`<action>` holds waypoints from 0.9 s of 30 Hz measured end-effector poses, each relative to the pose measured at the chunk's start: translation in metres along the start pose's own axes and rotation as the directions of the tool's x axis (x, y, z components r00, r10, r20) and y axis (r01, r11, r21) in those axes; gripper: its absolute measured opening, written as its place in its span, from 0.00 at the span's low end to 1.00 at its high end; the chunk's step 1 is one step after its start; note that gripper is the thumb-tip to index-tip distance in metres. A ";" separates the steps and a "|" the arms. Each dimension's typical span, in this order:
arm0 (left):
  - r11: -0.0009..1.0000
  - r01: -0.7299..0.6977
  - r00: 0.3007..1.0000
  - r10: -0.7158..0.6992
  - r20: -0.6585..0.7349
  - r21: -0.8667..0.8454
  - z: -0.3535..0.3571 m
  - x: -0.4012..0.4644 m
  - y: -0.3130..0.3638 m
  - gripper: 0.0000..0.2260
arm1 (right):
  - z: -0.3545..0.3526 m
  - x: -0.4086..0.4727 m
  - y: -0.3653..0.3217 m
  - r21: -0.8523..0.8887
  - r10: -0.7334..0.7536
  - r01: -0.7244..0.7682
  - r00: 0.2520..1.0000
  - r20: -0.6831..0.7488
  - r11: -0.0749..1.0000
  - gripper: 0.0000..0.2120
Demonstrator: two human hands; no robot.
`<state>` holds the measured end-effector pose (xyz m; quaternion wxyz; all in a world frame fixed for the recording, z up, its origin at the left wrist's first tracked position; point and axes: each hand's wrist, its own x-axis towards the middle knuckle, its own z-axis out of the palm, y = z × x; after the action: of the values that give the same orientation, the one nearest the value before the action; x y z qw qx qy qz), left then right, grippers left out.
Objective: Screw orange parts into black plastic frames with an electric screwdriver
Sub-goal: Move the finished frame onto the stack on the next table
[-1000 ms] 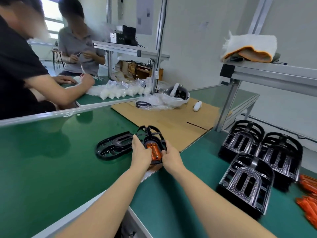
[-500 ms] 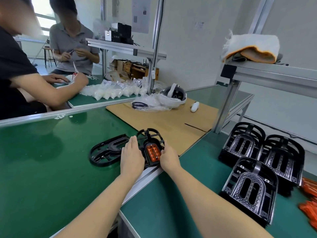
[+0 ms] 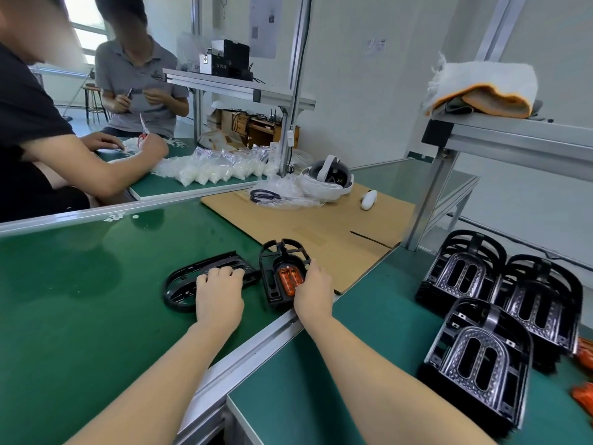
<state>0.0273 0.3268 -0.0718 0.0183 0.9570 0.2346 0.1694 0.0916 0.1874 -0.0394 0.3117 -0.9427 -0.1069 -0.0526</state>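
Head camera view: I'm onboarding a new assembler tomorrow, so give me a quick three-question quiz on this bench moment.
1. True or false: the orange part sits inside a black frame.
2. Which hand touches the frame that holds the orange part? A) left hand B) right hand C) neither
3. Fill in: the left hand rests on the second frame, which lies ____ on the green mat.

Key: 1 true. 2 B. 3 flat. The stacked frames wait at the right; no electric screwdriver shows in this view.
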 end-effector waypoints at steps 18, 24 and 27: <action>0.984 0.175 0.979 -0.169 -0.116 0.042 -0.013 -0.003 -0.029 0.24 | 0.016 -0.007 -0.003 0.012 -0.092 0.091 0.982 0.167 0.996 0.19; 0.965 0.251 0.967 -0.247 -0.066 0.079 -0.012 -0.005 -0.058 0.25 | 0.005 -0.018 0.003 -0.054 -0.180 0.196 0.959 0.218 0.979 0.24; 0.976 0.214 0.974 -0.212 -0.086 0.025 -0.010 0.000 -0.057 0.25 | -0.002 -0.033 0.008 -0.002 -0.194 0.197 0.968 0.160 0.980 0.24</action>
<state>-0.0013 0.3766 -0.0689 0.0102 0.9187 0.3393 0.2020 0.0613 0.1737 -0.0477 0.2869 -0.9315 -0.2233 -0.0087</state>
